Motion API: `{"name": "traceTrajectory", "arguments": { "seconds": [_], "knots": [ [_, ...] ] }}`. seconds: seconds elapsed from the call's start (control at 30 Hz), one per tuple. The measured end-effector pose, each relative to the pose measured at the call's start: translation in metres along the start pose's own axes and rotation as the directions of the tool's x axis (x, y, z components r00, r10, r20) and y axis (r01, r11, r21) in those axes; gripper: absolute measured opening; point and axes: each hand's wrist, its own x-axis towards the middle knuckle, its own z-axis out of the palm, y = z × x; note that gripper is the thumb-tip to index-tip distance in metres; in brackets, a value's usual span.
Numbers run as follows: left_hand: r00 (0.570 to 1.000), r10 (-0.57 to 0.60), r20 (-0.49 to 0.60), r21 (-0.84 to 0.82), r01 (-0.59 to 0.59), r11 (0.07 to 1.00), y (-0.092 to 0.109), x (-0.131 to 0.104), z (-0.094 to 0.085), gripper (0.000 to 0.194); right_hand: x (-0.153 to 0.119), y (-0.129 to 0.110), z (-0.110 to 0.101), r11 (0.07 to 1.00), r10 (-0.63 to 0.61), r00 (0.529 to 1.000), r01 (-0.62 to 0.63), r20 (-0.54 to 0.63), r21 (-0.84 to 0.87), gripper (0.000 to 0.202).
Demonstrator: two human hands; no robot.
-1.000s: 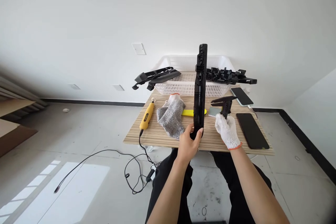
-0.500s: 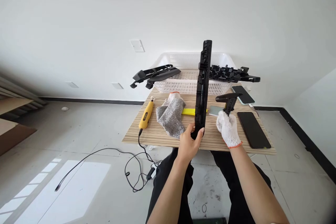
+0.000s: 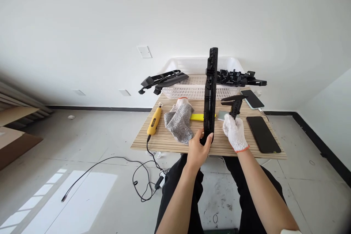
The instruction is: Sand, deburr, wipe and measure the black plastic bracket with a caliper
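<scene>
My bare left hand [image 3: 199, 148] grips the lower end of a long black plastic trim piece [image 3: 210, 95], which stands upright above the table's front part. On my right hand [image 3: 234, 131] is a white knit glove with an orange cuff. Its fingers are wrapped round a black caliper [image 3: 234, 105], held with the jaws at the top and pointing left towards the trim piece. A gap shows between the jaws and the piece. Behind the trim piece, a yellow ruler-like strip [image 3: 196, 117] is partly hidden. A grey cloth [image 3: 179, 122] lies left of my left hand, over another white glove [image 3: 182, 101].
A white plastic basket [image 3: 186, 91] at the table's back holds black plastic parts [image 3: 164, 79] that overhang its sides. A yellow rotary tool [image 3: 154, 120] lies left, its cord [image 3: 109, 158] trailing to the floor. Two phones, one black [image 3: 263, 134] and one pale-edged [image 3: 252, 99], lie right.
My right hand has moved slightly left with the caliper, closer to the trim piece. The trim piece's top sits a little lower in view, and the whole view has shifted slightly.
</scene>
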Motion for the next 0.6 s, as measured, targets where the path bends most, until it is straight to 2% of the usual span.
{"name": "traceTrajectory", "arguments": {
  "seconds": [0.17,0.3,0.43,0.6],
  "knots": [
    [1.0,-0.013,-0.008,0.001,0.013,1.0,0.0,0.0,0.001,0.036,-0.002,-0.001,0.001,1.0,0.009,1.0,-0.009,0.017,-0.019,0.056],
    [1.0,-0.025,-0.011,0.003,0.025,1.0,0.0,0.0,0.001,0.036,-0.003,-0.003,-0.005,0.983,-0.076,0.996,0.082,0.04,-0.164,0.057],
    [0.999,-0.031,-0.011,0.024,0.032,0.999,0.0,0.0,0.001,0.035,-0.002,-0.004,-0.01,0.93,-0.182,0.983,0.172,-0.001,-0.326,0.058],
    [1.0,-0.018,-0.013,0.035,0.019,0.999,0.0,0.0,0.001,0.033,-0.003,-0.011,-0.011,0.823,-0.295,0.956,0.256,0.004,-0.508,0.057]
  ]
}}
